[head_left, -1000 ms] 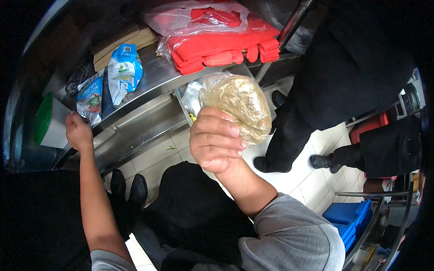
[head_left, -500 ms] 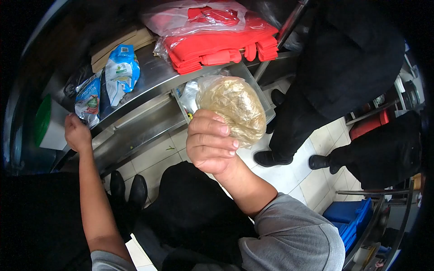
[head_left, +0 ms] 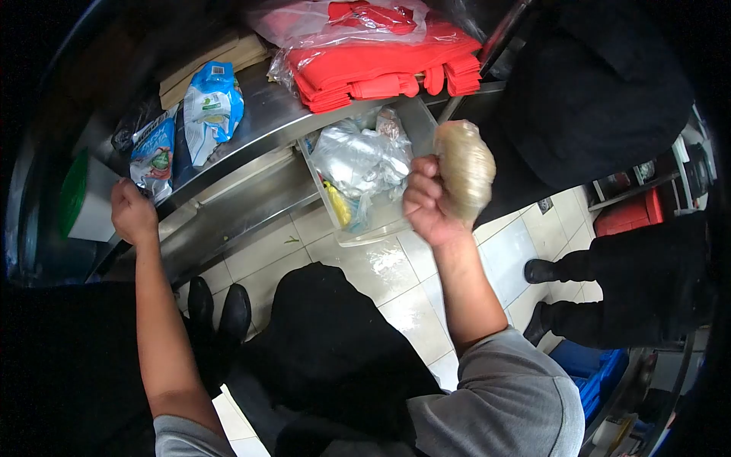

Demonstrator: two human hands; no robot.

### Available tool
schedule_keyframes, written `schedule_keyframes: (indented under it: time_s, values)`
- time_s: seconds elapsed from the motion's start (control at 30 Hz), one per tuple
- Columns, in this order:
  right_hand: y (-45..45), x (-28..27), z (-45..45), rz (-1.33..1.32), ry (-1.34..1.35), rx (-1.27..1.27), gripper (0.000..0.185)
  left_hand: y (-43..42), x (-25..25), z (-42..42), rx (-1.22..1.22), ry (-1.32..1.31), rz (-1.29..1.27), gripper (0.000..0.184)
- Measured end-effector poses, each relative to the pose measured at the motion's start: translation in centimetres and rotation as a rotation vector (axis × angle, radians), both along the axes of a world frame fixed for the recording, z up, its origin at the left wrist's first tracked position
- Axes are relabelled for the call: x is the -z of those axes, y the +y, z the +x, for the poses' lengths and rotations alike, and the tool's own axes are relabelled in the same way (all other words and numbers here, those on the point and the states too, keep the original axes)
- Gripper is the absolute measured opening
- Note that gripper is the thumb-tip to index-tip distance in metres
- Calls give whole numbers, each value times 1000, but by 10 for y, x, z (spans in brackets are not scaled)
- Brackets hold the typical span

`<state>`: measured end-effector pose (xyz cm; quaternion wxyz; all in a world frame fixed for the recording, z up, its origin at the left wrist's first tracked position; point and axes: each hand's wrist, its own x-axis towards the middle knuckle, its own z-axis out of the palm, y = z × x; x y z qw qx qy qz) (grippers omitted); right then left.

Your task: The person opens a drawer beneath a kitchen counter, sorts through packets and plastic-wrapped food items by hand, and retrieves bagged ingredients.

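My right hand point(head_left: 432, 199) is closed on a yellowish, clear plastic bundle point(head_left: 466, 169), raised beside the right side of a pulled-out translucent drawer point(head_left: 364, 238). Inside the drawer lie crumpled clear plastic bags point(head_left: 358, 158) and a yellow item point(head_left: 337, 204). My left hand point(head_left: 135, 212) has its fingers curled at the front edge of the steel counter point(head_left: 263, 114). It is between a white tub with a green lid point(head_left: 93, 202) and a blue printed packet point(head_left: 154, 158). What the bundle contains is not clear.
A second blue packet point(head_left: 214, 107) and a stack of red fabric bags point(head_left: 381, 68) partly under clear plastic lie on the counter. A person in dark clothes point(head_left: 586, 114) stands close on the right, with another person's legs point(head_left: 640, 278) beyond. A blue bin point(head_left: 582, 369) is lower right.
My right hand has moved to the right with the bundle, away from over the drawer, so the drawer's contents now show. My left hand stays at the counter edge.
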<state>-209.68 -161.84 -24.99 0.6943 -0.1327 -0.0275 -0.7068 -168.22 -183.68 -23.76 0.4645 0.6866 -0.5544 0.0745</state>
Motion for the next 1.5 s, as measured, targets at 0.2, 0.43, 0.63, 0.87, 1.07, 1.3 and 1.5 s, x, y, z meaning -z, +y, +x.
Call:
schedule_keyframes:
  time_s: [0.2, 0.43, 0.63, 0.87, 1.07, 1.3, 1.5]
  values:
    - [16, 19, -35, 548, 693, 608, 45, 1, -2, -2, -2, -39, 12, 41]
    - [21, 27, -8, 553, 581, 372, 47, 1, -4, -3, -10, -42, 16, 44]
    - [19, 35, 2, 518, 602, 489, 46, -7, 7, 5, -7, -43, -19, 43]
    - [23, 11, 20, 457, 515, 465, 52, -3, 4, 1, 5, -77, -46, 41]
    - [27, 1, 28, 307, 512, 412, 58, -2, 3, 1, 5, -81, -32, 41]
    - [65, -52, 36, -112, 976, 450, 52, -15, 19, 19, 15, -122, -11, 43]
    - [69, -78, 50, -139, 947, 409, 50, -14, 16, 19, 13, -172, -36, 45]
